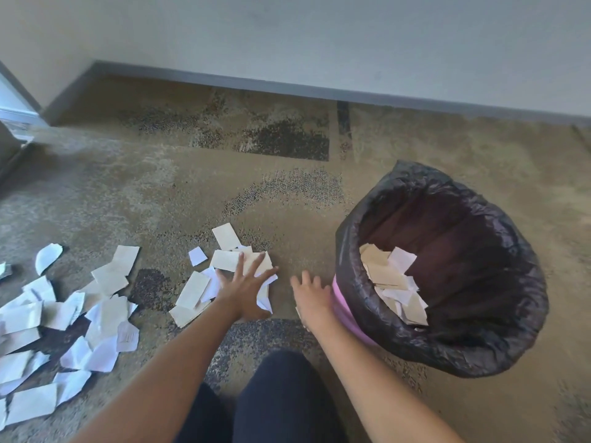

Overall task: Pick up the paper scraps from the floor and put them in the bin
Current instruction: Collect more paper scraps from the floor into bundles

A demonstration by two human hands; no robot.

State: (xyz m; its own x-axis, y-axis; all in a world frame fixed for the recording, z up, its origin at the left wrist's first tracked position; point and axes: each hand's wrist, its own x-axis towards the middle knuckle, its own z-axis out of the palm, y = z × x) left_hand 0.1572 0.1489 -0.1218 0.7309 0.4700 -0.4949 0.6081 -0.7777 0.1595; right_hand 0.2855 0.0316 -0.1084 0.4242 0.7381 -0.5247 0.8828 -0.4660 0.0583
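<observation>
White and cream paper scraps lie on the carpet in two groups. A small pile [198,289] sits in the middle, and my left hand [244,287] rests flat on its right side with fingers spread. A larger spread of scraps [60,324] covers the floor at the left. My right hand [311,297] hovers open just left of the bin, with fingers apart; a bit of paper may show under its palm. The pink bin [348,318], lined with a black bag [479,343], stands at the right and holds several scraps [393,282].
A grey baseboard [287,87] and a pale wall run along the back. A door frame [16,91] shows at the far left. My dark-trousered knees [275,398] are at the bottom centre. Patterned carpet lies between the piles and the wall.
</observation>
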